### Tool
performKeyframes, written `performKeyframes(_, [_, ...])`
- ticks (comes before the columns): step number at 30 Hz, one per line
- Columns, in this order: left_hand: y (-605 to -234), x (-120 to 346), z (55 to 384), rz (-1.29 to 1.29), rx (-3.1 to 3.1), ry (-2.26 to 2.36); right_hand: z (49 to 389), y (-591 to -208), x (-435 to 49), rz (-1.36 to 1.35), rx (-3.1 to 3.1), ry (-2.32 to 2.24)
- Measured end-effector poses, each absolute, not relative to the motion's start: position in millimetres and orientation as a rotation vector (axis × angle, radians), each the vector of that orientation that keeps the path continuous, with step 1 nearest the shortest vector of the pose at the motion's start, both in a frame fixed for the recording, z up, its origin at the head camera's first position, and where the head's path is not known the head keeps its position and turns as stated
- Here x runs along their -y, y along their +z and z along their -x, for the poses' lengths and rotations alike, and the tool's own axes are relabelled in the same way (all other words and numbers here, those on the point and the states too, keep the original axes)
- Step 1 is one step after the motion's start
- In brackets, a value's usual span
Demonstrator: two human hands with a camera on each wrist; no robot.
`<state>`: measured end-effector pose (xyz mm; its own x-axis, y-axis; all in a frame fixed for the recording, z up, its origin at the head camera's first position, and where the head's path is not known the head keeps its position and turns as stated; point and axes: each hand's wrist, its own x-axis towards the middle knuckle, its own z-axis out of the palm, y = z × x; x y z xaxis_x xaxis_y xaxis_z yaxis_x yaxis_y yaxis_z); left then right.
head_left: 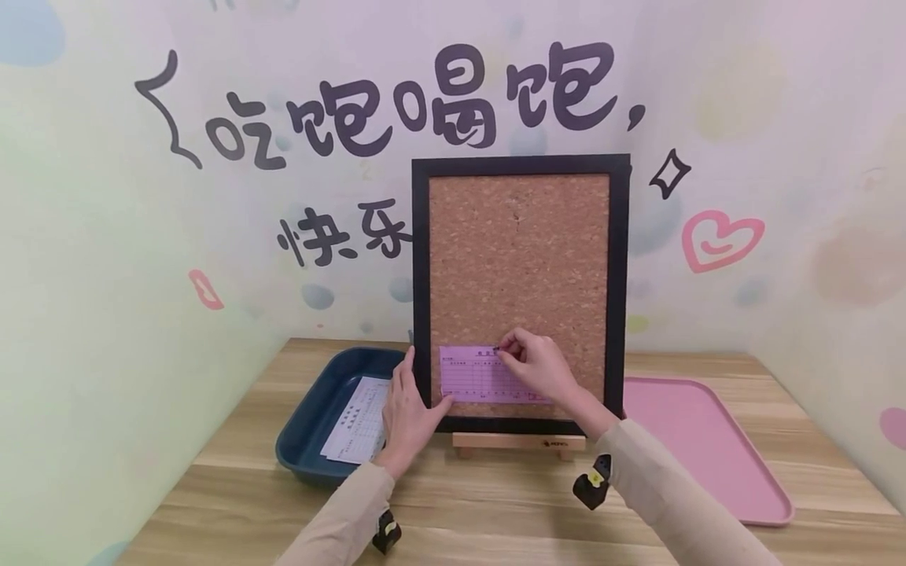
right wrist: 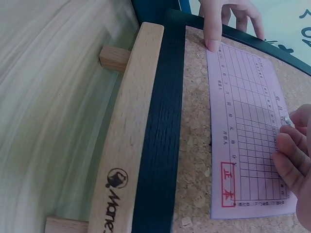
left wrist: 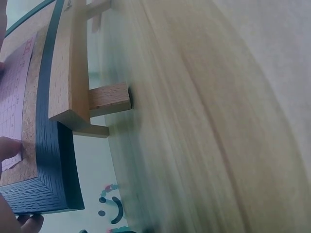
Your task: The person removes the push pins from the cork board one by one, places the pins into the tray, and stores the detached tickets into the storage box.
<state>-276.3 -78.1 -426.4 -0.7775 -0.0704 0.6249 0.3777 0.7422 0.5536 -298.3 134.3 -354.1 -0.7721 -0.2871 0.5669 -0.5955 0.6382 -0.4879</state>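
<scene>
A cork board (head_left: 520,259) in a black frame stands on a small wooden easel (head_left: 513,442). Low on the cork lies a pink-purple printed form (head_left: 467,369), its lines and red stamp plain in the right wrist view. My left hand (head_left: 409,413) grips the frame's lower left side, fingers around the outer edge. Its thumb (right wrist: 213,41) presses the form's lower left corner. At the form's top edge, near the middle, my right hand (head_left: 543,365) pinches a small push pin (right wrist: 287,121), mostly hidden by the fingertips.
Left of the board, a dark blue tray (head_left: 300,440) holds white printed slips (head_left: 357,420). A flat pink tray (head_left: 708,448) lies to the right, partly behind the right forearm. The wooden table (head_left: 488,519) meets a wall with black lettering (head_left: 463,98).
</scene>
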Motion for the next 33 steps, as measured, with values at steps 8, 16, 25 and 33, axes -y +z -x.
performKeyframes(8, [-424.8,77.7,274.3,0.239,2.295,-0.921,295.4,-358.3,-131.7,-0.639,2.395,0.912])
performKeyframes(16, [-423.2,78.0,273.4,0.231,2.310,-0.923,299.6,-366.2,-125.9,-0.580,2.325,0.831])
performKeyframes(25, [-423.7,77.9,274.0,0.239,2.306,-0.920,299.9,-368.7,-119.5,-0.524,2.239,0.759])
performKeyframes(33, [-424.6,78.0,274.6,0.234,2.313,-0.933,298.6,-368.3,-116.8,-0.486,2.254,0.803])
